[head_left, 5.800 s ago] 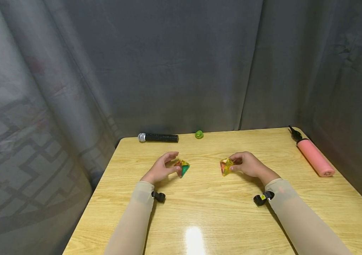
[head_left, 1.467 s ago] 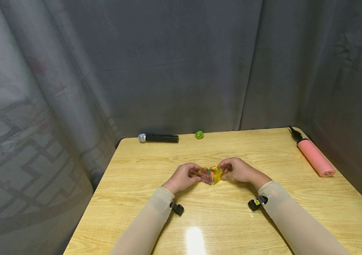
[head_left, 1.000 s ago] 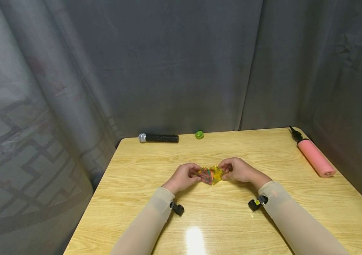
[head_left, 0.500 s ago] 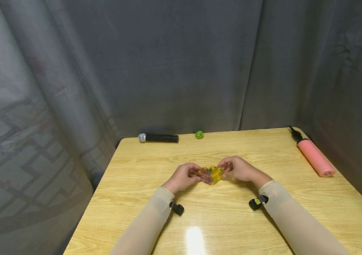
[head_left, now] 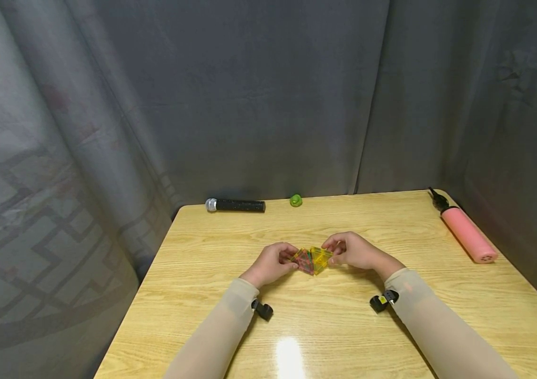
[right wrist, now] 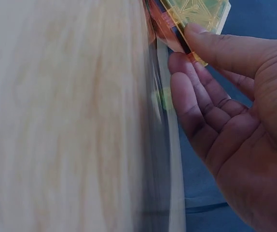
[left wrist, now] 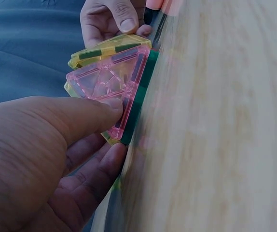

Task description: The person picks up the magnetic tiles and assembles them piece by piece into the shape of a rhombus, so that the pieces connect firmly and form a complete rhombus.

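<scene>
In the head view my left hand [head_left: 270, 266] pinches a small pyramid of translucent magnetic tiles [head_left: 303, 262], its pink triangle facing the camera. The left wrist view shows the thumb on that pink face [left wrist: 104, 79], with green and yellow tiles behind it. My right hand [head_left: 354, 252] pinches a second magnetic-tile pyramid [head_left: 321, 259], mostly yellow; some orange shows on it in the right wrist view. The two pyramids meet side by side, low over the table. Whether they are joined I cannot tell.
Along the back edge of the wooden table [head_left: 230, 331] lie a black microphone [head_left: 240, 205] with a silver head and a small green object [head_left: 295, 200]. A pink hand pump [head_left: 468, 233] with a black nozzle lies at the right edge. Grey curtains [head_left: 268, 105] hang behind.
Both hands have come together from well apart, bringing the two pyramids side by side. Over the last second the right hand has turned its yellow pyramid slightly; the left hand stays still.
</scene>
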`<state>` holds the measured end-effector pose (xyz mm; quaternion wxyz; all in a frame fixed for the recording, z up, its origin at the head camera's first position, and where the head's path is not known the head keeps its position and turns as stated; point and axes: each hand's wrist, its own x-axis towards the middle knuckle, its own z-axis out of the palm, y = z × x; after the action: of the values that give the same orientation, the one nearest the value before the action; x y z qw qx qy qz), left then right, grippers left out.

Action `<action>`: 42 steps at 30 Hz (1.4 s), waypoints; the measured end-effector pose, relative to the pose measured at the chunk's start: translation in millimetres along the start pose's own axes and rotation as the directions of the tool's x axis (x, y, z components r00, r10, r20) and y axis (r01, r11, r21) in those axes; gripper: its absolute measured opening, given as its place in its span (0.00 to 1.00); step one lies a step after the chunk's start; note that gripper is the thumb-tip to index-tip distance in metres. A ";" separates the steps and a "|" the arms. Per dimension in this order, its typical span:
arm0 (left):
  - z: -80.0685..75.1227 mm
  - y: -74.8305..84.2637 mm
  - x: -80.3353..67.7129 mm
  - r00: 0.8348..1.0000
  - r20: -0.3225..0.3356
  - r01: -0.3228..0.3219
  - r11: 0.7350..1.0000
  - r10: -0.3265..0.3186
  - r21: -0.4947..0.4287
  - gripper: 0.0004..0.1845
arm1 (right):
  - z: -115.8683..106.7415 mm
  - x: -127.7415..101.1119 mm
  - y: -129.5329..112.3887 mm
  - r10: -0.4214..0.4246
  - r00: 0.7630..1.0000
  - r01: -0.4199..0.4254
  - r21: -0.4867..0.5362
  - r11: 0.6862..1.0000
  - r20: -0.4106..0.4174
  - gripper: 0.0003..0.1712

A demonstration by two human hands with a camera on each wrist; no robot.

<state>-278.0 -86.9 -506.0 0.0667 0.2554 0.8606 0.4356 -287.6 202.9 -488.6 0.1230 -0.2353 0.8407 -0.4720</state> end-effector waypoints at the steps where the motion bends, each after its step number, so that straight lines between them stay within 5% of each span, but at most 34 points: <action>1: 0.1 -0.2 0.0 1.000 0.000 -0.002 1.000 0.002 -0.002 0.18 | 0.0 0.3 0.3 -0.003 1.000 0.003 0.003 1.000 0.001 0.21; 42: 7.9 -3.3 3.8 0.989 -0.142 -0.037 0.999 0.039 0.018 0.13 | 3.7 1.5 -0.6 0.009 0.991 -0.009 -0.004 1.000 -0.131 0.12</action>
<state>-279.9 -81.0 -512.9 -0.0051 0.2406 0.8615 0.4471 -287.2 199.2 -490.0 0.0692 -0.2003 0.8491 -0.4839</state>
